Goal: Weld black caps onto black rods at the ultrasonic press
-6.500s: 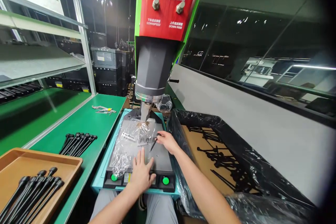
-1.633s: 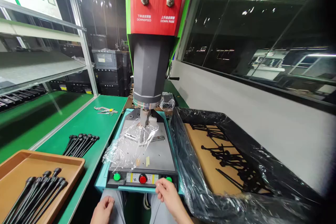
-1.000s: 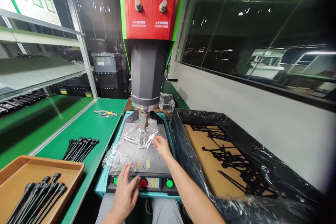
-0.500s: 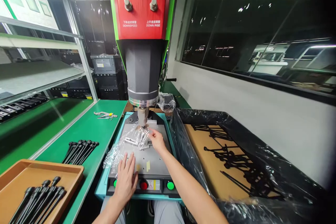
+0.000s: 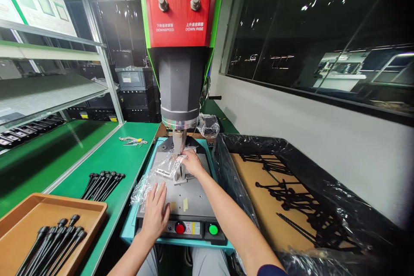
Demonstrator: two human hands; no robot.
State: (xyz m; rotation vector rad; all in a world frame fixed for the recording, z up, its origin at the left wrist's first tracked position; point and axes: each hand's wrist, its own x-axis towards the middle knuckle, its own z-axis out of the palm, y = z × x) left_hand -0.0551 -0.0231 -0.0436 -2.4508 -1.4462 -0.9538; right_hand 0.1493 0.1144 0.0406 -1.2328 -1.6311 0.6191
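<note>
"MADE IN CHINA", "DOWNSPEED", "DOWN RISE" on red panel [image 5: 179,15]

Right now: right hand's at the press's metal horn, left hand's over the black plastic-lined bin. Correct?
Not quite: the left hand is wrong. The head view shows it, fingers spread, over the front left of the press's grey base plate. The right hand is at the metal horn, as you said.

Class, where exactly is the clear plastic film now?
In the head view, the clear plastic film drapes over the left side of the grey plate, beyond the left hand and reaching toward the right hand.
</note>
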